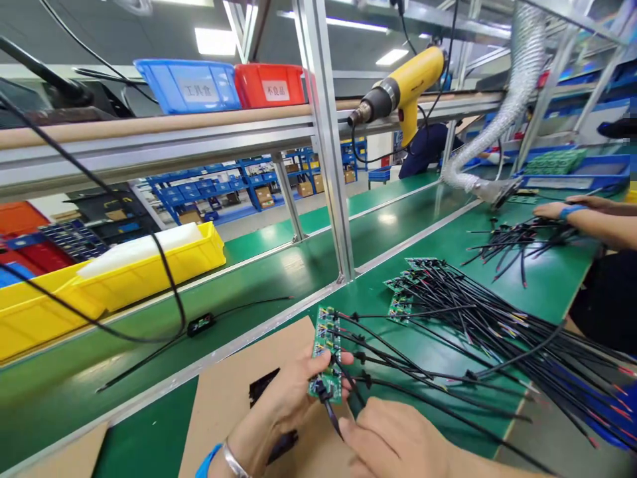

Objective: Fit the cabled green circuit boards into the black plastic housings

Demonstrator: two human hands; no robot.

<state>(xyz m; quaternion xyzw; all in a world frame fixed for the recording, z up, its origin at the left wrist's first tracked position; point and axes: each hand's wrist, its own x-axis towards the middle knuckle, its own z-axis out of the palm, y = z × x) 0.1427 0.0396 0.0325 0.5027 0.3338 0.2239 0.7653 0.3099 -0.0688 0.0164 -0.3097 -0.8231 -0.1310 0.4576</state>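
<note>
My left hand (291,398) holds a narrow green circuit board (327,332), thumb on its face and fingers behind its right edge. Several black cables with small black collars run from the board to the right. In my right hand (398,435), closed just below the board, is a black cable (329,413) attached at the board's lower end. A brown cardboard sheet (219,392) lies under my hands. On it, partly hidden by my left wrist, are black parts (263,384) whose kind I cannot make out.
Right of me lies a pile of wired boards (423,275). Beyond it a co-worker's hand (550,210) rests by more cables, under a silver duct (520,86). A yellow heat gun (415,76) hangs above. A metal post (328,153) and yellow bins (149,269) stand ahead.
</note>
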